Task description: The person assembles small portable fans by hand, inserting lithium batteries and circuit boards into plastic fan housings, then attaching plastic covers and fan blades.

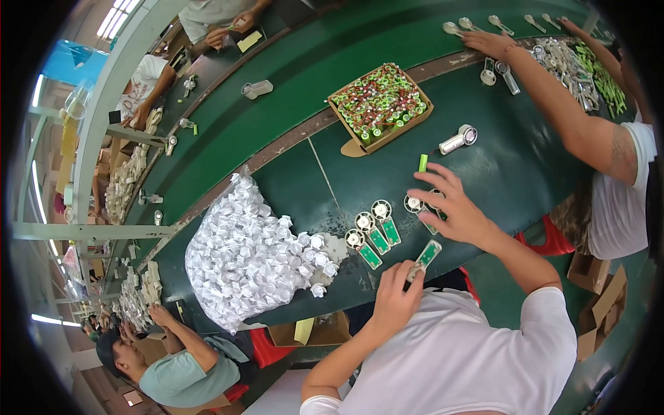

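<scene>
- At a green conveyor table (290, 138), the left hand (394, 297) pinches a small fan part with a green circuit board (425, 256) between thumb and fingers, lifted just off the belt at the near edge, seemingly so it can be handled clear of the others.
- The right hand (449, 211) hovers with fingers spread over two more fan-and-board pieces (422, 207); whether it grips either one cannot be told.
- Three finished-looking fan-and-board pieces (373, 232) lie in a neat slanted row just left of the right hand, apparently ordered for easy picking.
- A loose green battery cell (422, 163) stands just beyond the right hand, and a white handheld fan body (458, 140) lies further out.
- A cardboard tray (380, 104), packed with green cells and red wiring, sits beyond the row, within arm's reach.
- A big clear bag of white plastic parts (242, 259) slumps left of the row, its mouth spilling pieces toward the worker.
- A co-worker's arm (553, 104) stretches across the belt to the right of the tray, toward white fan shells (494, 72) and heaps of parts (581, 66).
- A brown strip (277, 149) divides the long belt into lanes; other people sit along both sides, with a pale metal frame and ceiling strip lights at far left, suggesting a factory hall.
</scene>
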`<state>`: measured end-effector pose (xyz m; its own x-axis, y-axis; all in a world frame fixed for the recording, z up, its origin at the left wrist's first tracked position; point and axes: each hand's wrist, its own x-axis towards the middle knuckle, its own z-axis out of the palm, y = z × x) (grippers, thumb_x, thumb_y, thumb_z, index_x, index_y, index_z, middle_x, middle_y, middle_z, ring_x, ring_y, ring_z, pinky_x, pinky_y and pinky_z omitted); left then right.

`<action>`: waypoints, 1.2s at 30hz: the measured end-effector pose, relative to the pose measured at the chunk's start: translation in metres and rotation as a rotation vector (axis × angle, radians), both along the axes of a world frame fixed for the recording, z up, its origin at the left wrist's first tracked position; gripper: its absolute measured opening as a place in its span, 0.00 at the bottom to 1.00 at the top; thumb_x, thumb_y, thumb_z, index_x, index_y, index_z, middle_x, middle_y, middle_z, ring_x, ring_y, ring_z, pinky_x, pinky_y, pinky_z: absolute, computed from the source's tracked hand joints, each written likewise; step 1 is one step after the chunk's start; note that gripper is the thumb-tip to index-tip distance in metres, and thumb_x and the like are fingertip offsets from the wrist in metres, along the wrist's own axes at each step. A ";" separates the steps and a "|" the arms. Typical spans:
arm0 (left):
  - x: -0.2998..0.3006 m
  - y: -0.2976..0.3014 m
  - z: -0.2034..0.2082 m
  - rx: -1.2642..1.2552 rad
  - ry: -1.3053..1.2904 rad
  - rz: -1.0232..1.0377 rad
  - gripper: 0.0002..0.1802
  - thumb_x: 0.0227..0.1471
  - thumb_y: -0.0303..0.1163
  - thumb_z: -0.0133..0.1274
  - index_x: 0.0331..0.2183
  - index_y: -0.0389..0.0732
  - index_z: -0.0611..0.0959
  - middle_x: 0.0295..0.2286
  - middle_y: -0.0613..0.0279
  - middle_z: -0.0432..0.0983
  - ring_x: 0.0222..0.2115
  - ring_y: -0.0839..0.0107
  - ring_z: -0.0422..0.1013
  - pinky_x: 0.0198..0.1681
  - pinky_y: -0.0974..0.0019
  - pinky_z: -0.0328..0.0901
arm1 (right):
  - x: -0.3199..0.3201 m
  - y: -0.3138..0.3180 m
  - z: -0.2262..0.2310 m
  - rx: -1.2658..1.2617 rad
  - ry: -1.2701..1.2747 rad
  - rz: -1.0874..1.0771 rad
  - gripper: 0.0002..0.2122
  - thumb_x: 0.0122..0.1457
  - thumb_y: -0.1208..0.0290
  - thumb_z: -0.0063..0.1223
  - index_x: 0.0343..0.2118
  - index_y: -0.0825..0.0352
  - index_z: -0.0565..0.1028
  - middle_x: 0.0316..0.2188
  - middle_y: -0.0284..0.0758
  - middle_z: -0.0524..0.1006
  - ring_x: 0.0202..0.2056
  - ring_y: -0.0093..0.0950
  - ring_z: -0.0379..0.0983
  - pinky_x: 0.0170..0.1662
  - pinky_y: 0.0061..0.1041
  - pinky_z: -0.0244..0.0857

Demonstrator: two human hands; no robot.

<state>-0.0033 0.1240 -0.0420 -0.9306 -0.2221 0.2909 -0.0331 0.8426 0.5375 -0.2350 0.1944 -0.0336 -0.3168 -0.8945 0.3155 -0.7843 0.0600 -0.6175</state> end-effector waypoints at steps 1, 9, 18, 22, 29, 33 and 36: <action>0.005 -0.002 0.005 0.047 0.021 0.048 0.18 0.42 0.19 0.62 0.39 0.38 0.80 0.43 0.48 0.72 0.38 0.51 0.71 0.39 0.55 0.67 | -0.008 -0.004 0.000 -0.054 -0.002 -0.046 0.20 0.54 0.73 0.61 0.51 0.61 0.75 0.55 0.39 0.69 0.59 0.46 0.61 0.59 0.44 0.59; 0.000 -0.090 0.060 0.105 0.018 -0.073 0.21 0.36 0.14 0.57 0.37 0.37 0.76 0.41 0.53 0.75 0.43 0.50 0.71 0.47 0.54 0.68 | -0.068 -0.083 0.023 -0.046 0.087 -0.219 0.10 0.53 0.74 0.62 0.38 0.68 0.78 0.32 0.36 0.74 0.41 0.36 0.71 0.42 0.36 0.68; -0.117 -0.132 0.062 -0.107 -0.230 -0.596 0.24 0.35 0.13 0.54 0.40 0.40 0.78 0.38 0.59 0.77 0.45 0.60 0.69 0.47 0.60 0.63 | -0.096 -0.153 0.020 -0.003 0.503 -0.017 0.06 0.52 0.73 0.60 0.31 0.68 0.79 0.31 0.35 0.73 0.38 0.33 0.70 0.43 0.32 0.66; -0.128 -0.137 0.044 -0.067 -0.315 -0.646 0.23 0.37 0.15 0.55 0.41 0.40 0.78 0.40 0.59 0.76 0.46 0.59 0.69 0.48 0.60 0.63 | -0.107 -0.151 0.011 -0.112 0.512 -0.088 0.05 0.55 0.73 0.57 0.29 0.69 0.75 0.30 0.36 0.73 0.37 0.34 0.71 0.43 0.33 0.67; -0.116 -0.121 0.029 0.175 -0.125 -0.041 0.21 0.54 0.34 0.58 0.47 0.34 0.75 0.44 0.51 0.74 0.48 0.53 0.67 0.52 0.54 0.61 | -0.108 -0.157 0.008 -0.167 0.263 -0.112 0.05 0.59 0.74 0.52 0.32 0.70 0.71 0.29 0.42 0.74 0.34 0.42 0.74 0.38 0.39 0.68; -0.103 -0.127 0.023 0.063 -0.240 -0.118 0.26 0.50 0.36 0.62 0.47 0.33 0.75 0.44 0.52 0.74 0.44 0.53 0.69 0.48 0.55 0.64 | -0.103 -0.158 0.029 -0.216 0.220 -0.034 0.05 0.60 0.75 0.52 0.35 0.71 0.73 0.30 0.44 0.74 0.32 0.45 0.74 0.35 0.41 0.69; -0.102 -0.148 0.025 0.335 0.002 0.147 0.26 0.50 0.32 0.63 0.48 0.31 0.74 0.44 0.51 0.75 0.42 0.60 0.73 0.43 0.59 0.68 | -0.095 -0.155 0.051 -0.307 0.258 0.025 0.05 0.60 0.74 0.52 0.35 0.71 0.73 0.30 0.44 0.74 0.32 0.46 0.74 0.35 0.41 0.69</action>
